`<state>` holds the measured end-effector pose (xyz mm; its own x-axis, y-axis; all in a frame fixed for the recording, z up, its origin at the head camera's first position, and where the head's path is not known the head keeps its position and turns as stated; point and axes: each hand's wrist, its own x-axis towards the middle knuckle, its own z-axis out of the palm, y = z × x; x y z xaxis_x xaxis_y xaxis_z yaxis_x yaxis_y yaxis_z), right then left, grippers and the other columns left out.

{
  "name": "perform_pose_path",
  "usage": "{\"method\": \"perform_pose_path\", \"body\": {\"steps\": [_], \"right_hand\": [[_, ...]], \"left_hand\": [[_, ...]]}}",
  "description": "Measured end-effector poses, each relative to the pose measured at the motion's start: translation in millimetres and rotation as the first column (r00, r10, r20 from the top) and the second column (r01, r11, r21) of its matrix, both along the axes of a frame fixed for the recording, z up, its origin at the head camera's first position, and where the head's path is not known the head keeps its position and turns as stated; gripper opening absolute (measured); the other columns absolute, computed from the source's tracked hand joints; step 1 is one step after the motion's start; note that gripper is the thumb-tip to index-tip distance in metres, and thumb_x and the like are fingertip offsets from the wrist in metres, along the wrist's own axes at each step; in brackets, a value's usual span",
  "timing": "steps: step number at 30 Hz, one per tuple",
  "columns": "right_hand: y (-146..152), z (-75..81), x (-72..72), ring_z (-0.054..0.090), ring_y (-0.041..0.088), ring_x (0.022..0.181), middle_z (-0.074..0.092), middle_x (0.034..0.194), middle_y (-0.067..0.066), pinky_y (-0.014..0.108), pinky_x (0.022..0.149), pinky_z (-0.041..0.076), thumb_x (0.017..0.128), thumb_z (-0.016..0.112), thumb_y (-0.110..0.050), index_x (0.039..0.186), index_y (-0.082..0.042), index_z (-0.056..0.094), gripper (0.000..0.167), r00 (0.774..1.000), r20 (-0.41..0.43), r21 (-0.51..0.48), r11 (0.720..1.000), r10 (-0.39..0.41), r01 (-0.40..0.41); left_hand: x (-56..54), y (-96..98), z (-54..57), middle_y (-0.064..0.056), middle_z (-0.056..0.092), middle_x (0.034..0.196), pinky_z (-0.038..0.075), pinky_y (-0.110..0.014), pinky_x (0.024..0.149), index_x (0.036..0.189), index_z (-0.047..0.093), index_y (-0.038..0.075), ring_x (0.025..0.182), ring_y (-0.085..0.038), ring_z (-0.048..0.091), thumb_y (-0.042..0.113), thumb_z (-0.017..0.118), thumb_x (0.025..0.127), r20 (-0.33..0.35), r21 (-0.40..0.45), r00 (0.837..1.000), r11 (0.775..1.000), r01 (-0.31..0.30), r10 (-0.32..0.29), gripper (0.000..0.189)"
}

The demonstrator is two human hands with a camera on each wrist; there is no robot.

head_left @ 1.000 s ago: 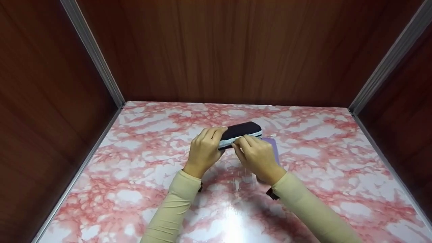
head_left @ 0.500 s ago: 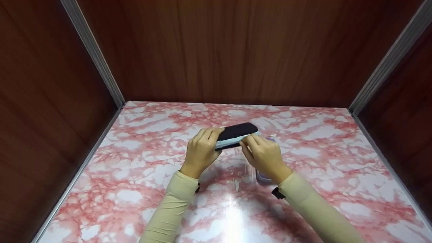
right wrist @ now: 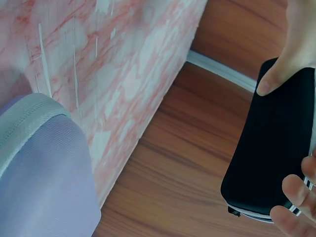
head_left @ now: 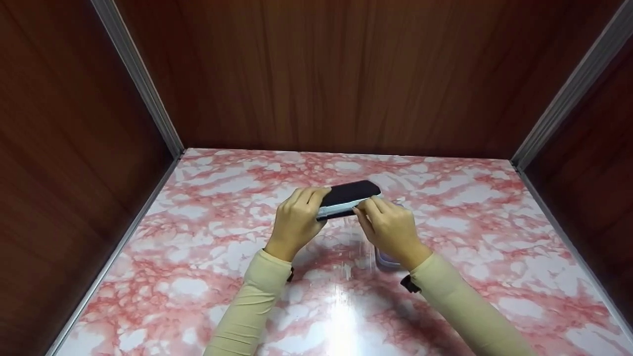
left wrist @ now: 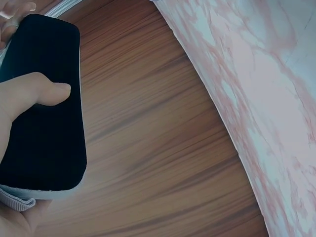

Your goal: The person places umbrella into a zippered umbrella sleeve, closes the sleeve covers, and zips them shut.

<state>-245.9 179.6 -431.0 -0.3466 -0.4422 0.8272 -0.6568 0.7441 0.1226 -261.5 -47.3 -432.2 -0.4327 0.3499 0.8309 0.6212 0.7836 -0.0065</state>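
Two hands have hold of one black zip case (head_left: pixel 350 194), lifted above the marbled tabletop (head_left: pixel 207 257) and slightly tilted, its far end the higher. The left hand (head_left: pixel 296 215) grips the near-left end, fingers wrapped over the top, and the left wrist view shows its thumb (left wrist: pixel 55 94) lying across the black underside. The right hand (head_left: pixel 388 225) has its fingers curled in closely, thumb and fingertips meeting at the pale band (head_left: pixel 341 206) along the case's edge, toward the right end; whether they pinch a zip pull cannot be told. Judging by this, the step in hand is working the zip along that edge, and the next move calls for a firm left grip while the right fingers follow the band around the end. A lilac case (right wrist: pixel 47 173) lies beneath the right wrist, apart from the black one.
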Motion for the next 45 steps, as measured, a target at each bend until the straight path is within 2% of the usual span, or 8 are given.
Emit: {"method": "perform_pose_path", "body": {"steps": [8,15,20,24,30,37,45], "right_hand": [[9,-2.3,-0.3,0.048,0.018,0.055,0.052,0.075,0.002,0.033,0.042,0.043,0.096,0.062,-0.016,0.091,-0.007,0.061,0.011,0.998,0.057,-0.036,0.999,0.025,-0.023],[14,-2.5,-2.0,0.052,0.017,0.057,0.054,0.074,0.001,0.032,0.042,0.044,0.098,0.061,-0.021,0.089,-0.008,0.062,0.015,1.0,0.021,-0.019,1.0,0.004,-0.003],[18,-4.3,-1.9,0.053,0.017,0.055,0.055,0.075,0.002,0.033,0.041,0.045,0.098,0.061,-0.019,0.091,-0.007,0.061,0.014,0.999,0.052,-0.038,0.999,0.011,-0.009],[23,-5.7,-3.2,0.052,0.018,0.054,0.057,0.078,0.005,0.035,0.042,0.046,0.097,0.062,-0.014,0.093,-0.003,0.06,0.011,0.994,0.094,-0.09,0.995,0.049,-0.041],[27,-7.6,-3.9,0.052,0.018,0.06,0.056,0.081,0.007,0.034,0.049,0.049,0.103,0.054,-0.018,0.095,0.0,0.058,0.02,0.984,0.134,-0.106,0.989,0.116,-0.103],[30,-11.2,-5.3,0.048,0.017,0.061,0.054,0.081,0.008,0.033,0.052,0.047,0.106,0.048,-0.018,0.098,0.002,0.057,0.024,0.981,0.129,-0.129,0.984,0.142,-0.125],[29,-12.4,-4.2,0.045,0.017,0.062,0.05,0.078,0.008,0.032,0.049,0.044,0.107,0.045,-0.02,0.098,0.003,0.055,0.027,0.988,0.097,-0.149,0.984,0.117,-0.102]], "left_hand": [[-0.5,-2.4,-0.4,-0.004,0.07,0.102,0.057,-0.035,0.078,0.114,0.071,0.01,0.093,-0.021,0.065,0.012,0.083,0.073,0.012,0.011,1.0,1.0,0.015,-0.015,0.043],[-0.8,-3.0,-0.5,-0.004,0.07,0.102,0.058,-0.035,0.078,0.114,0.07,0.01,0.094,-0.021,0.065,0.011,0.082,0.073,0.011,0.011,0.999,0.999,0.033,-0.033,0.043],[0.0,-3.5,0.3,-0.004,0.07,0.103,0.057,-0.035,0.079,0.115,0.07,0.01,0.094,-0.021,0.065,0.012,0.082,0.074,0.03,0.014,0.999,0.999,0.035,-0.035,0.043],[0.1,-4.6,0.8,-0.004,0.07,0.103,0.058,-0.035,0.079,0.116,0.07,0.01,0.093,-0.021,0.065,0.013,0.082,0.073,0.043,0.032,0.998,0.998,0.045,-0.046,0.044],[-0.7,-5.5,0.7,-0.003,0.07,0.103,0.057,-0.035,0.08,0.116,0.07,0.011,0.096,-0.021,0.066,0.012,0.082,0.073,0.055,0.037,0.997,0.998,0.057,-0.059,0.045],[-1.0,-5.5,3.1,-0.003,0.07,0.103,0.057,-0.034,0.08,0.115,0.07,0.011,0.094,-0.021,0.065,0.012,0.081,0.073,0.049,0.028,0.997,0.998,0.059,-0.061,0.043],[-0.4,-4.9,3.0,-0.003,0.07,0.104,0.057,-0.035,0.079,0.116,0.07,0.012,0.095,-0.02,0.066,0.011,0.082,0.071,0.048,0.036,0.997,0.997,0.066,-0.068,0.046]]}}
